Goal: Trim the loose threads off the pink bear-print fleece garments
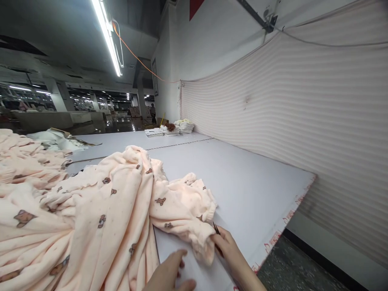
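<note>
My right hand point(228, 247) is closed at the end of a pale peach fleece garment point(188, 218). Dark pointed thread snips point(216, 228) show between its fingers, mostly hidden by the hand. The fingertips touch the cuff-like end of the fabric; whether they also pinch it I cannot tell. My left hand point(171, 271) is just to the left, low in view, its fingers apart and nothing in them. Beside it, a large heap of the same fleece point(118, 202), printed with small brown bears, covers the left side and hangs toward me.
The garments lie on a pale grey table point(242, 194) with red markings along its near right edge. Stacks of white pieces point(184, 126) stand at the far end. White cloth point(54, 139) lies far left. A striped fabric sheet point(287, 101) hangs along the right. Someone stands far off point(152, 114).
</note>
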Demonstrator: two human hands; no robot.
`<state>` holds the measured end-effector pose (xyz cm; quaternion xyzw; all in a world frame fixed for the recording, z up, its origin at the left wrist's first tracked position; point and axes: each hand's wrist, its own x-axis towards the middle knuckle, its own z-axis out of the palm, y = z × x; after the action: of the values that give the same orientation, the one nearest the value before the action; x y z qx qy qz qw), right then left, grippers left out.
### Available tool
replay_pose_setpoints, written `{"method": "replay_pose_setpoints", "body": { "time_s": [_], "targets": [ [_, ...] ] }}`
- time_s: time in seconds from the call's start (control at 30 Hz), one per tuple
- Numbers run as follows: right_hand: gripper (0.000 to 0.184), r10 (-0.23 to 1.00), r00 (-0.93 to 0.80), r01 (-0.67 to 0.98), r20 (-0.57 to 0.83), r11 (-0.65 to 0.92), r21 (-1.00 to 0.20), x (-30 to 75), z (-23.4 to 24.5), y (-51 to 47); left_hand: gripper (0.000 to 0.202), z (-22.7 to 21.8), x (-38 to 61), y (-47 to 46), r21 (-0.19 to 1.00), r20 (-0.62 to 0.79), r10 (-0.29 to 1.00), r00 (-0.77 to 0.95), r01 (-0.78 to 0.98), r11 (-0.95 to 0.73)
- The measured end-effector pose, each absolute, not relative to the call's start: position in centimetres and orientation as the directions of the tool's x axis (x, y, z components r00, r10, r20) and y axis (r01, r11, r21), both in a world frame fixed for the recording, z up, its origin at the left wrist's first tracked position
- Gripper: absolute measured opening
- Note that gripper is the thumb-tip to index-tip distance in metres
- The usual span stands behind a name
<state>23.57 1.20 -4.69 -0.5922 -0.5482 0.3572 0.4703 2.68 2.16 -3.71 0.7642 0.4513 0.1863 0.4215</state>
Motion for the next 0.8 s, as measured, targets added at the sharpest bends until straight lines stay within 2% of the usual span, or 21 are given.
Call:
{"method": "replay_pose_setpoints", "body": {
  "time_s": [0.07, 0.17, 0.23, 0.33, 0.4, 0.5, 0.6, 0.7, 0.8],
  "targets": [
    [0.018, 0.994, 0.109, 0.195, 0.021, -0.001, -0.981, 22.8, -4.7, 0.4, 0.044, -3.5, 4.7, 2.3, 0.866, -0.010, 0.889, 0.458, 0.448, -0.221],
    [0.023, 0.996, 0.092, 0.091, -0.015, -0.023, -0.996, 22.0, -4.4, -0.6, 0.033, -3.4, 6.6, 1.6, 0.945, 0.070, 0.907, 0.415, 0.263, -0.194],
    [0.026, 0.996, 0.093, 0.044, 0.012, 0.008, -0.999, 21.6, -4.0, -1.1, 0.040, -3.8, 6.9, 1.0, 0.951, 0.147, 0.915, 0.377, 0.201, -0.236],
    [0.030, 0.998, 0.058, 0.031, 0.011, 0.009, -0.999, 21.3, -3.7, -1.7, 0.058, -4.6, 6.6, 0.3, 0.939, 0.208, 0.929, 0.308, 0.203, -0.277],
    [0.029, 0.998, 0.057, 0.171, 0.023, 0.013, -0.985, 21.3, -3.9, -2.1, 0.053, -5.0, 6.1, 0.1, 0.938, 0.208, 0.948, 0.241, 0.225, -0.264],
    [0.026, 0.974, 0.207, 0.482, 0.093, -0.018, -0.876, 21.8, -4.2, -3.1, 0.037, -5.3, 5.2, 0.1, 0.900, 0.307, 0.944, 0.123, 0.286, -0.330],
    [0.030, 0.931, 0.298, 0.605, 0.212, -0.012, -0.796, 22.1, -3.5, -4.5, 0.030, -5.3, 4.4, 0.0, 0.848, 0.412, 0.906, 0.092, 0.326, -0.419],
    [0.022, 0.931, 0.140, 0.683, 0.338, 0.156, -0.713, 21.4, -2.0, -5.4, 0.030, -5.8, 4.0, -0.3, 0.859, 0.416, 0.904, 0.094, 0.286, -0.425],
    [0.023, 0.936, 0.015, 0.760, 0.352, 0.218, -0.612, 20.2, -0.7, -5.4, 0.033, -6.6, 3.9, -0.6, 0.883, 0.391, 0.915, 0.099, 0.240, -0.403]
  ]
}}
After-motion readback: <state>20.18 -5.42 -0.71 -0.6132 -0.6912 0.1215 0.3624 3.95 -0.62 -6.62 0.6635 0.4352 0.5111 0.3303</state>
